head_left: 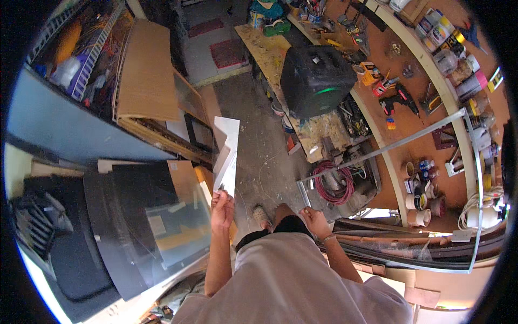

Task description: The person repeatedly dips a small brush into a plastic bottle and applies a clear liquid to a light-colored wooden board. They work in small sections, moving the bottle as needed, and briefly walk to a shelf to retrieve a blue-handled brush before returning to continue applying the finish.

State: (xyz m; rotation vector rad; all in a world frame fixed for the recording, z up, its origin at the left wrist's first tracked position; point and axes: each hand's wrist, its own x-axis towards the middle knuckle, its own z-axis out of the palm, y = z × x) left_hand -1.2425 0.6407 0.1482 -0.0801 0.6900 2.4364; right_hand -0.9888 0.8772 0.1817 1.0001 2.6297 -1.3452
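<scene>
My left hand (pixel 222 209) is closed on the near end of a flat, pale piece with a zigzag notched edge (pixel 229 156), which points away from me over the floor. Whether it is sheet metal or card I cannot tell. On the right, my right hand (pixel 315 221) is closed round the short near side of a large, thin, silvery rectangular frame (pixel 399 141). The frame stretches out to my right, past the bench and shelves, and its far corner stands high at the right. Its inside looks see-through.
A wooden workbench (pixel 267 47) bears a black machine housing (pixel 315 78). Below lies a coiled red hose (pixel 334 186). Shelves at right hold a drill (pixel 400 101), jars and cans. Dark panels (pixel 129 216) and cardboard (pixel 147 70) lean at left. A thin cord lies on the floor (pixel 253 129).
</scene>
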